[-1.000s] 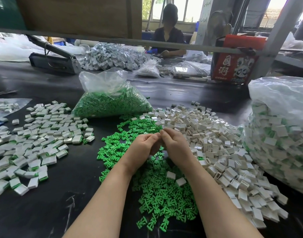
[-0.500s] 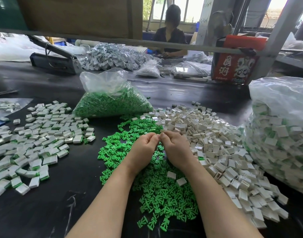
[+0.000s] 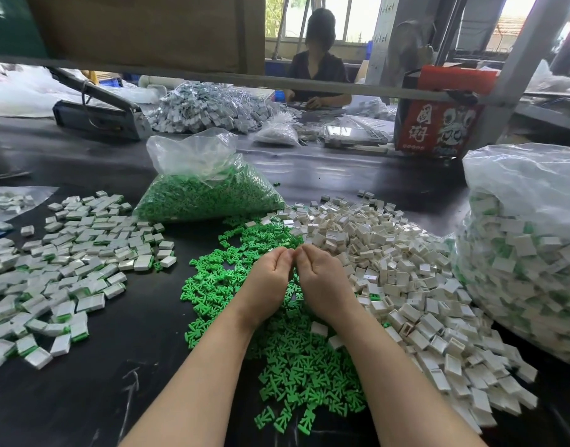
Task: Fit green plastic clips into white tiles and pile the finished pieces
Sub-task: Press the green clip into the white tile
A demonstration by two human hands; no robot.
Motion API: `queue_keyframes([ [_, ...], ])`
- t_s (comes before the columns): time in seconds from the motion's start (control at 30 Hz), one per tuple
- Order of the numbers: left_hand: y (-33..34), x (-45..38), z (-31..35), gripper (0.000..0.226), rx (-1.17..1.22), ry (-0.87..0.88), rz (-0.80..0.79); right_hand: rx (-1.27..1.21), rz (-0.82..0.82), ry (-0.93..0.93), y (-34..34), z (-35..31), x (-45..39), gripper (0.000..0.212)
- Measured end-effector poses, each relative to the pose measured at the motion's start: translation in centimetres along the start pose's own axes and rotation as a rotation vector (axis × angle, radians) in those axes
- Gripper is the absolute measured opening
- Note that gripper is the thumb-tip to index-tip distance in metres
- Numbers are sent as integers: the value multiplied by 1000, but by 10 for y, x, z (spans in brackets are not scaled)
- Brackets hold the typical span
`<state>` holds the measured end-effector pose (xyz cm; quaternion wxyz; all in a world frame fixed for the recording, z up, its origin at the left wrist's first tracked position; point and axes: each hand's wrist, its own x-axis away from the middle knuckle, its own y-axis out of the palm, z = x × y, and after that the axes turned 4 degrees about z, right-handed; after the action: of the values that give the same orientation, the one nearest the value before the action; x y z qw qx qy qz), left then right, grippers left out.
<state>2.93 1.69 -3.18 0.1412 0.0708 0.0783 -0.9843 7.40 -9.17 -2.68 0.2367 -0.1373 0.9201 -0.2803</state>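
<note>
Both hands are meeting fingertip to fingertip at frame center, left hand (image 3: 270,279) and right hand (image 3: 320,282) curling inward, backs facing the camera. Whatever they're pinching is hidden, so its orientation can't be told. They're hovering over the green clips (image 3: 290,366), with white tiles (image 3: 406,269) piling right and finished pieces (image 3: 67,269) lying left.

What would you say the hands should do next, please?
Probably finish pressing the piece together, then drop it on the finished pile at the left. Left hand and right hand meet fingertip to fingertip over the green clips; what they hold is hidden.
</note>
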Motion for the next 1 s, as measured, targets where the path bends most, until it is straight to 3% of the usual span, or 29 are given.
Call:
queue_keyframes([
  [0.2,-6,3,6,27,75,-11,-32,134,-35,-162,-11,-3,-1,25],
  [0.3,-10,4,8,25,73,-21,-10,143,-17,-120,-11,-3,-5,22],
  [0.4,-11,7,16,17,95,27,4,-206,-2,138,-11,-2,-11,34],
  [0.53,-10,9,21,29,166,-50,61,-661,-197,408,-17,-3,-11,53],
  [0.67,-8,6,18,16,151,4,45,-805,-345,434,-16,-4,-11,61],
  [0.83,-4,2,14,17,161,35,8,-921,-316,383,-14,-2,-10,49],
  [1.0,-1,0,11,21,218,20,77,-962,-316,357,-13,1,-9,44],
])
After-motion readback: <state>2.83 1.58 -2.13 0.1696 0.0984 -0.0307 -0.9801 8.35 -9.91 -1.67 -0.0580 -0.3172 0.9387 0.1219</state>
